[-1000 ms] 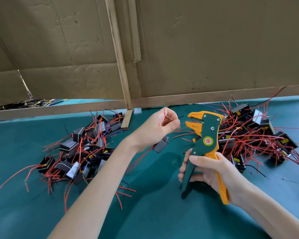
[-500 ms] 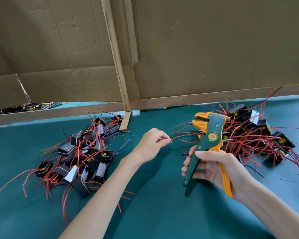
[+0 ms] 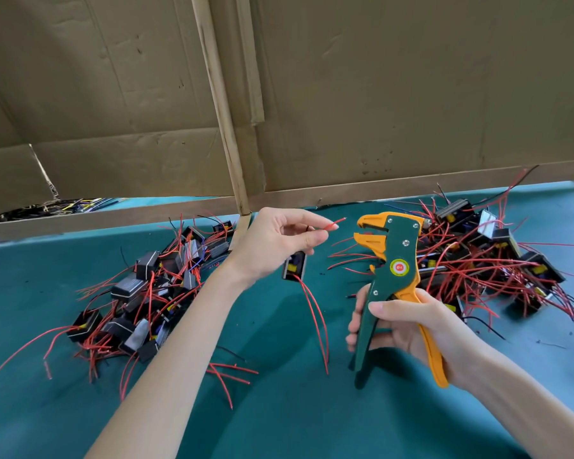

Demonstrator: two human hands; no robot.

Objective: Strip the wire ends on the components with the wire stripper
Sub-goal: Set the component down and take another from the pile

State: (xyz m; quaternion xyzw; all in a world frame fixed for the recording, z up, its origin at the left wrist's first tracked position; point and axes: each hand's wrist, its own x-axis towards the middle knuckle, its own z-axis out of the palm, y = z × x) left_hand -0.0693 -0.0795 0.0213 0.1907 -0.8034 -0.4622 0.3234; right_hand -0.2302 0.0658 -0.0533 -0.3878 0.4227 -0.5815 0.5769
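My left hand (image 3: 280,241) pinches a red wire (image 3: 333,224) whose tip points right toward the stripper's jaws, a short gap apart. A small black component (image 3: 294,266) with a yellow part dangles under that hand, and two long red wires (image 3: 317,321) hang from it. My right hand (image 3: 408,329) grips the handles of a green and orange wire stripper (image 3: 390,260), held upright with its orange jaws facing left. A pile of black components with red wires (image 3: 153,293) lies at the left, another pile (image 3: 497,260) at the right.
The work surface is a teal mat (image 3: 279,419). Cardboard walls (image 3: 378,94) stand along the back with a wooden strip (image 3: 222,104) leaning between them. Loose red wire pieces (image 3: 232,376) lie near my left forearm. More wiring (image 3: 57,208) shows behind the left cardboard edge.
My left hand has lifted from the mat with a component hanging below it and now holds a red wire tip near the stripper's jaws. The stripper has stayed upright in my right hand.
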